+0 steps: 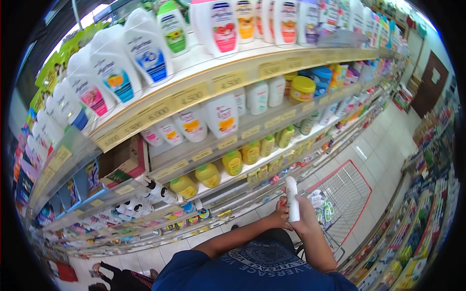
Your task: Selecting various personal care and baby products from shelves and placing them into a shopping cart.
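Note:
A slim white plastic bottle [292, 200] stands nearly upright in front of my chest, its narrow side towards me. My right hand [306, 214] grips it from the right, the thumb along its edge. Against its lower left side, my left hand [279, 217] has its fingers curled around it, partly hidden behind the bottle. Just beyond my right hand is a wire shopping cart [370, 190] with a red rim. Green-and-white packages [326, 211] lie inside it.
A long store shelf [204, 78] with price tags runs along my left. It bears lotion bottles [147, 47], yellow bottles [232, 162] and a yellow jar [302, 88]. Another stocked shelf [411, 222] lines the right. A person in dark clothes [125, 278] is at lower left. Tiled floor [382, 134] lies between.

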Demonstrator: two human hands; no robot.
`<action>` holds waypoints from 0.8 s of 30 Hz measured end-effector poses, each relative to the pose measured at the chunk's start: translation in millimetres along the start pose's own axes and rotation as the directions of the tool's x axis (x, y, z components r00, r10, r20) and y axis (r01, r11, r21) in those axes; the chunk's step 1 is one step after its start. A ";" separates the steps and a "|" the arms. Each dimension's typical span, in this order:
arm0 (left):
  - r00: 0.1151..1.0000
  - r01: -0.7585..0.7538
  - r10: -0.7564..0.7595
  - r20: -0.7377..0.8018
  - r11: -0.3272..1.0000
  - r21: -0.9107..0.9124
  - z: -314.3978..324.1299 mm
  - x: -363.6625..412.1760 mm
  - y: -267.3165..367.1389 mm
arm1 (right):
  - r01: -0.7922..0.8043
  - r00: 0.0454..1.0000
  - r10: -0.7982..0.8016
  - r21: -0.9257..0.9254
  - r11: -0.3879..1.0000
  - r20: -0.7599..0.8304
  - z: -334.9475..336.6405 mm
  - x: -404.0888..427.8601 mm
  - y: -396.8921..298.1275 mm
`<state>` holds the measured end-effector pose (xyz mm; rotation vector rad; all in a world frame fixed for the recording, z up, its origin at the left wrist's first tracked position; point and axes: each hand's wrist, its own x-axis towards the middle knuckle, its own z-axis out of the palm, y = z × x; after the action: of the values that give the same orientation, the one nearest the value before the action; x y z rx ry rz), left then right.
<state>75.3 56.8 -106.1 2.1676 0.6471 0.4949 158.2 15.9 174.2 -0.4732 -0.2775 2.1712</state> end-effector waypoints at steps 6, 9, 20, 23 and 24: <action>0.989 0.116 -0.107 -0.103 0.990 0.082 8.8 -5.6 6.9 | 0.037 0.996 -0.031 -0.078 0.996 0.083 -10.5 10.8 -3.9; 0.995 0.099 -0.088 -0.045 0.890 0.445 -22.8 0.7 50.3 | 0.094 0.967 -0.138 -0.206 0.974 -0.214 -23.9 -2.1 -24.3; 0.903 0.266 -0.426 0.049 0.647 0.714 -47.6 28.3 114.4 | 0.460 0.477 -0.401 -0.167 0.872 -0.782 -248.9 -18.8 -136.0; 0.899 0.288 -0.436 0.047 0.668 0.686 -48.1 34.9 124.3 | 0.429 0.367 -0.388 -0.217 0.877 -0.845 -375.3 -2.6 -139.5; 0.906 0.287 -0.421 0.042 0.685 0.669 -45.5 36.8 124.0 | 0.373 0.338 -0.353 -0.220 0.901 -0.872 -429.5 4.3 -135.1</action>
<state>114.8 37.7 23.8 2.5849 1.2443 -0.2045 437.1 112.1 -165.9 -1.3607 0.2451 1.1934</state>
